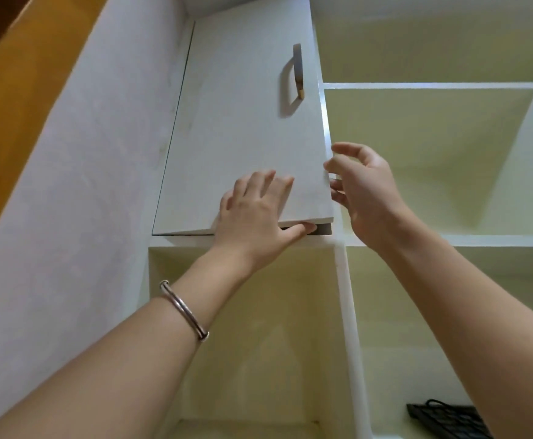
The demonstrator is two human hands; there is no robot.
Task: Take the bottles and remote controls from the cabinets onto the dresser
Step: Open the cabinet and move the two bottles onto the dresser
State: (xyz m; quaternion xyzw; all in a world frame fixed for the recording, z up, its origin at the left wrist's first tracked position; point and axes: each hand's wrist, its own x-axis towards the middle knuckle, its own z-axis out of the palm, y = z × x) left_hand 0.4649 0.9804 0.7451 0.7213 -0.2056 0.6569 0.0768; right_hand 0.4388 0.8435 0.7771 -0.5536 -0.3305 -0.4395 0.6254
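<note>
Two bare hands at a closed upper cabinet – no bottles or remote controls in sight.

The tall white matt cabinet door (243, 122) runs lengthwise up the view, hinged on its left side, with a slim grey bar handle (298, 71) near its free right edge. The left hand (255, 217) lies flat on the lower panel, fingers straight and thumb stretched along the bottom edge, where a thin dark gap shows. The right hand (366, 191) is nearer the free edge, fingers spread and loosely curved beside it, holding nothing – whether the tips touch is unclear. Whatever is to be fetched probably sits behind this door. The cream open compartments (433, 86) look smooth; a black corded object (439, 416) lies low on the right.
</note>
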